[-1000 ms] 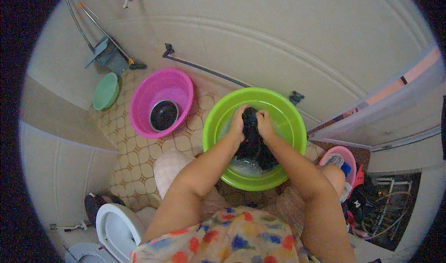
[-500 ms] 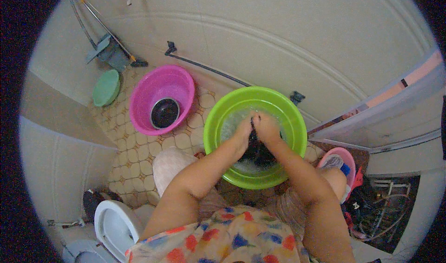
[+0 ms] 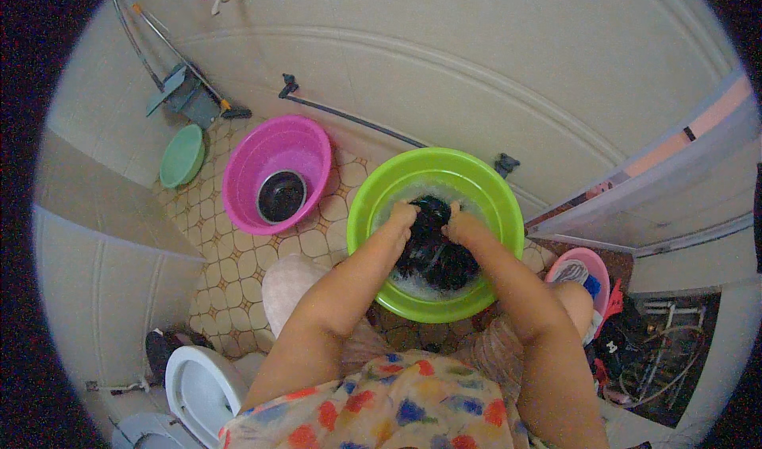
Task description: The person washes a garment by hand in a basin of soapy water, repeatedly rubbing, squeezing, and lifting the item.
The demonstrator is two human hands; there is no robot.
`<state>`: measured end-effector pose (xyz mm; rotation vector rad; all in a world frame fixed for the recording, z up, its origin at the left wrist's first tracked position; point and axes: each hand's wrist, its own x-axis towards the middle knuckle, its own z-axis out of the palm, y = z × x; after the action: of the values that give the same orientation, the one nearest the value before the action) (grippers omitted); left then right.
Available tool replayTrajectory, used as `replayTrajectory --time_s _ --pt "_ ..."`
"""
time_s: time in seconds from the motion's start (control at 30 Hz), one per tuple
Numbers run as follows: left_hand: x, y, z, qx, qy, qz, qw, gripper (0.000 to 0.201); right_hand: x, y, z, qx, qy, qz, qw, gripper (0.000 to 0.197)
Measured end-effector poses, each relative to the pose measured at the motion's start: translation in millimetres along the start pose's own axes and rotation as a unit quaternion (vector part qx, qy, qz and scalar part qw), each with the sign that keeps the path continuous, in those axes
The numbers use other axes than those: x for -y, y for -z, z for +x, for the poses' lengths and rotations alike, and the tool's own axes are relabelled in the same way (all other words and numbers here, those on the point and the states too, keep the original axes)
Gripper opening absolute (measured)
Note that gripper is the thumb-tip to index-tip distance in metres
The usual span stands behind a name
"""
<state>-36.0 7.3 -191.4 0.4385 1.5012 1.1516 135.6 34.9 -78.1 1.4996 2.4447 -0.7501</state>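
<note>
In front of me stands a lime-green basin (image 3: 367,211) holding foamy water. A wet black cloth (image 3: 435,250), likely a garment, lies bunched in it, partly under the suds. My left hand (image 3: 403,217) is closed on the cloth's left upper edge. On the opposite edge my right hand (image 3: 459,223) grips it too, with the fingers curled. The cloth spreads between both hands and down toward the basin's near side. Its exact kind cannot be made out.
A pink basin (image 3: 238,171) with a dark round pan (image 3: 282,196) sits left, by a small green basin (image 3: 182,155). A dustpan (image 3: 190,100) and broom lean in the corner. At right is a pink tub (image 3: 601,278) of clothes; a toilet (image 3: 202,385) is lower left.
My hands have moved apart from being pressed together over the basin. The black cloth is now spread open between them, with more of it showing.
</note>
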Motion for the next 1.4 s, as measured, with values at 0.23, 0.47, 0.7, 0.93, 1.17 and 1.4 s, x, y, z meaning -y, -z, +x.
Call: replayTrajectory --time_s 0.23,0.47,0.7,0.93,1.17,1.4 --pt "-63.1 -60.0 -82.5 0.011 0.013 -0.189 0.982 0.029 -6.9 1.4 8.5 -0.155 -0.034 0.140 0.977 0.038" --pt "-63.9 -32.2 -67.7 0.085 -0.027 -0.178 0.980 0.039 55.4 8.9 -45.4 -0.226 0.205 0.246 0.920 0.022" --pt "-110.7 -64.8 -142.7 0.087 0.077 -0.181 0.977 0.037 45.0 26.8 -47.0 -0.205 0.183 0.125 0.953 0.024" --pt "-98.3 -73.9 -120.5 0.075 0.047 -0.293 0.952 0.035 17.2 41.0 -15.3 -0.175 0.043 0.122 0.976 0.033" --pt "-48.6 -36.9 -48.8 -0.054 -0.034 -0.037 0.997 0.032 -4.9 10.7 1.9 -0.041 0.003 0.028 0.999 0.046" --pt "-30.5 -26.5 -43.0 0.028 -0.055 -0.083 0.995 0.031 -14.4 7.2 14.9 -0.055 0.029 0.034 0.998 0.048"
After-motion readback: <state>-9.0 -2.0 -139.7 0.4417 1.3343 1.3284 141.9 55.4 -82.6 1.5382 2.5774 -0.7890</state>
